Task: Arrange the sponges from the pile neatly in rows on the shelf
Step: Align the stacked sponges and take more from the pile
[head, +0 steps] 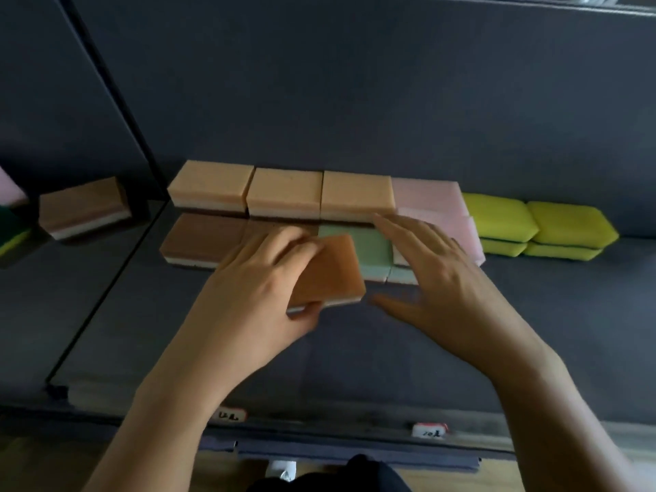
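My left hand (262, 278) grips an orange sponge (330, 271) with a white underlayer, held tilted just above the dark shelf (390, 349). My right hand (436, 275) hovers beside it with fingers spread and straight, over a green sponge (372, 248). At the back stand three light orange sponges (284, 191) in a row, with a pink stack (429, 197) to their right. A brown sponge (198, 239) lies in the front row at the left.
Yellow-green sponges (532, 221) are stacked in two piles at the right end of the rows. A glossy side panel (71, 136) on the left mirrors the sponges. Two white price labels (429, 429) sit on the shelf's front edge.
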`<control>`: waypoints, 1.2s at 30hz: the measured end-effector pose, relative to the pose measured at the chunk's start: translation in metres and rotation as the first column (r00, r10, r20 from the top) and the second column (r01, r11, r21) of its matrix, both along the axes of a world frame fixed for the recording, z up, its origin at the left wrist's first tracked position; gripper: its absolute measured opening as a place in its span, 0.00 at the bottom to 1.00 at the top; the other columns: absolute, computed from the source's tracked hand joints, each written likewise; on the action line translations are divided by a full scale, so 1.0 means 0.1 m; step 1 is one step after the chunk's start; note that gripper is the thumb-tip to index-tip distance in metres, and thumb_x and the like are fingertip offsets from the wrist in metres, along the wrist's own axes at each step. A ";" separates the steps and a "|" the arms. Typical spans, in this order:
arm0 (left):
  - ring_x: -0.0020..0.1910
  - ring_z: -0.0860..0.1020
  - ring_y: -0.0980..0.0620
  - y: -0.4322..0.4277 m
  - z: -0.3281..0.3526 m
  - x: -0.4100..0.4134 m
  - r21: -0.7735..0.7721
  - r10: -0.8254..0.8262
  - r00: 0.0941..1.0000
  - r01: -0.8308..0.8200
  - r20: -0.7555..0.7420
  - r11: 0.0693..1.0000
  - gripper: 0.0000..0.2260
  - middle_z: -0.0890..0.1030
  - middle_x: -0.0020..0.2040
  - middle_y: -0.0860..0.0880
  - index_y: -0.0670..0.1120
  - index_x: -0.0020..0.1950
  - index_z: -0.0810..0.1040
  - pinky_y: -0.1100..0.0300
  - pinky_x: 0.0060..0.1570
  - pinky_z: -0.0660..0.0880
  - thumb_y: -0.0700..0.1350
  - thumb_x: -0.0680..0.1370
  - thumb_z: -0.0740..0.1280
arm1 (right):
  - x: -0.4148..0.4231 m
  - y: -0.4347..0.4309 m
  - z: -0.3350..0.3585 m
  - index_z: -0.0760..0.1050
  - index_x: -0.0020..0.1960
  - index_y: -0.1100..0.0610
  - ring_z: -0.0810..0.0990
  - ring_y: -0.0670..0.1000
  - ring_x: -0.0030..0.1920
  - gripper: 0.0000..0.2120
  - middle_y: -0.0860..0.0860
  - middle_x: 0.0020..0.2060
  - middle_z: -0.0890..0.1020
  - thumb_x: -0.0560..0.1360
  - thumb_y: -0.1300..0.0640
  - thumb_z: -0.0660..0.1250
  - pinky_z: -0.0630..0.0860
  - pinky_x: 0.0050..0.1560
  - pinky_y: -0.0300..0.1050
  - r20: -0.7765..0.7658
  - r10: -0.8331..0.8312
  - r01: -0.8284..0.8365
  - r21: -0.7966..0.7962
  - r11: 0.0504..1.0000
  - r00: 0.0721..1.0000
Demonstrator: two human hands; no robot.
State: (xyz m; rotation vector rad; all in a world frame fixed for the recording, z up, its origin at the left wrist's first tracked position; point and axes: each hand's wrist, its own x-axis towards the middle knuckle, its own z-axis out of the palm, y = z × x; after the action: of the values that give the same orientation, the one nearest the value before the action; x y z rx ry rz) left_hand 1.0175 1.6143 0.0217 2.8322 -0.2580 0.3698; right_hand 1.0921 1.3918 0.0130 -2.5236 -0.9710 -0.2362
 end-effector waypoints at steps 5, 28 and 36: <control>0.67 0.71 0.48 -0.12 0.01 0.20 0.005 -0.047 0.999 0.047 -0.002 0.999 0.32 0.69 0.69 0.52 0.49 0.72 0.69 0.47 0.64 0.72 0.52 0.69 0.73 | 0.09 -0.29 -0.06 0.66 0.74 0.50 0.64 0.51 0.75 0.36 0.48 0.73 0.70 0.70 0.55 0.77 0.64 0.70 0.52 0.065 -0.177 0.176 0.011 0.984 0.982; 0.73 0.63 0.51 -0.34 -0.14 0.72 0.034 -0.107 0.994 0.108 -0.029 0.994 0.32 0.66 0.72 0.51 0.47 0.74 0.67 0.55 0.71 0.58 0.47 0.72 0.73 | 0.30 -0.36 -0.26 0.67 0.74 0.48 0.60 0.52 0.77 0.34 0.49 0.75 0.67 0.72 0.53 0.76 0.62 0.74 0.56 0.054 -0.216 0.217 -0.025 0.976 0.975; 0.78 0.53 0.50 -0.36 -0.22 0.79 0.052 -0.149 0.987 0.152 -0.064 0.987 0.32 0.56 0.79 0.53 0.52 0.77 0.62 0.52 0.74 0.54 0.51 0.75 0.69 | 0.34 -0.35 -0.27 0.66 0.75 0.47 0.58 0.51 0.77 0.35 0.47 0.76 0.65 0.71 0.51 0.76 0.58 0.75 0.58 0.039 -0.233 0.235 -0.052 0.971 0.972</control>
State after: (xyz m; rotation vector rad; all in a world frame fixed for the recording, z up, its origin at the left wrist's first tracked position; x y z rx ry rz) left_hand 1.0967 1.5785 -0.0004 2.8497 -0.4740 0.2485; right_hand 1.1256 1.3569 -0.0145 -2.6937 -0.6977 -0.3247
